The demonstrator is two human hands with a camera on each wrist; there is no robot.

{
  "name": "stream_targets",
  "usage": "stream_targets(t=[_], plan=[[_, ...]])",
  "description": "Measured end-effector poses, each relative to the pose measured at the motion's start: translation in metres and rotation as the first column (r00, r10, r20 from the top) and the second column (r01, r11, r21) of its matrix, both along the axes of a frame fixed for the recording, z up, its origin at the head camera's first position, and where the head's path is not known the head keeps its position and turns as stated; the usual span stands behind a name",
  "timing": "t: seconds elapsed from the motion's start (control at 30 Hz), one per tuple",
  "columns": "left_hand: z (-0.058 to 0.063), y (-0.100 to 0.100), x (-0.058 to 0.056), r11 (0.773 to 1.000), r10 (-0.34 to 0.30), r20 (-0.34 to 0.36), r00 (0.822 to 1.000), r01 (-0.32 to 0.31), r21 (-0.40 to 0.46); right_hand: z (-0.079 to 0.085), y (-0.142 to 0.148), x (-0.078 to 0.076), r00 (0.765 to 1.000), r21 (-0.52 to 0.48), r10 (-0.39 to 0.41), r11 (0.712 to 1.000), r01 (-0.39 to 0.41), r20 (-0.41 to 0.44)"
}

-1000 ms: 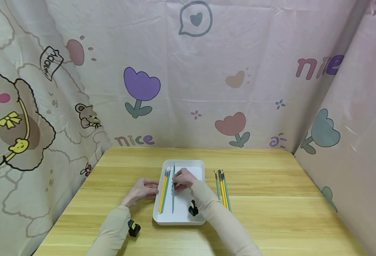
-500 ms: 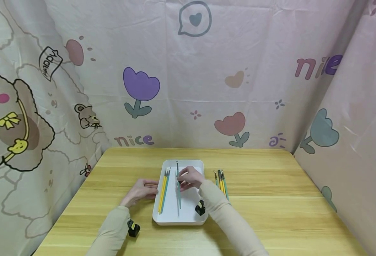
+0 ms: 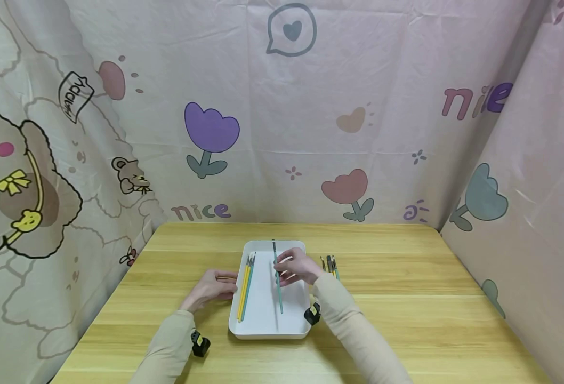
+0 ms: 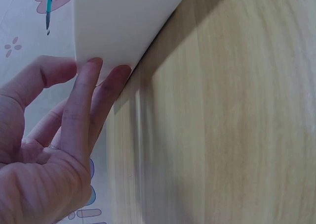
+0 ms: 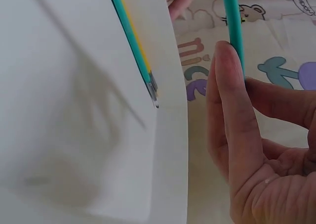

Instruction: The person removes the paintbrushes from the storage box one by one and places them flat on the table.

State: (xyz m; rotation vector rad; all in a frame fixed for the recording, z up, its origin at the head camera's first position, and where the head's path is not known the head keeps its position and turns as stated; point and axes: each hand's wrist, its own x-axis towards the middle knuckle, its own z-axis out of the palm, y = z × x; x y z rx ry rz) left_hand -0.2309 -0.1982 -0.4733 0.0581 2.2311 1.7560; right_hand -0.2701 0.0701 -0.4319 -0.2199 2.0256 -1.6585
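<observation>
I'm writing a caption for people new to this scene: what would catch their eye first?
Probably the large purple cartoon tulip on the pale patterned cloth backdrop, left of centre behind the light wooden table. Next, the shallow white rectangular tray near the table's middle, its side touched by the left hand. Above the tray, the right hand pinches a slim teal paintbrush, while yellow and teal paintbrushes lie along the tray's left side.

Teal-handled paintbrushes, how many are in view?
At least 3: one brush in the right hand, a second in the tray, a third on the table beside it; the right sleeve may hide more.
</observation>
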Motion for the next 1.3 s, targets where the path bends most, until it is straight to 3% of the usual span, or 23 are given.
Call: stream_targets(t=[0.53,0.9,1.3], plan=[[0.001,-0.001,0.002,1.000,-0.004,0.013,1.000,0.004,0.010,0.002,0.046,0.011,0.999,-0.075,0.013,0.997,-0.015,-0.035],[0.001,-0.001,0.001,1.000,-0.013,0.012,1.000,0.013,0.014,-0.005,0.086,0.011,0.997,-0.122,0.002,0.993,-0.011,-0.074],[0.001,0.000,0.002,1.000,0.004,0.008,1.000,-0.003,-0.005,-0.014,0.121,0.009,0.998,-0.152,0.002,0.988,-0.012,-0.064]])
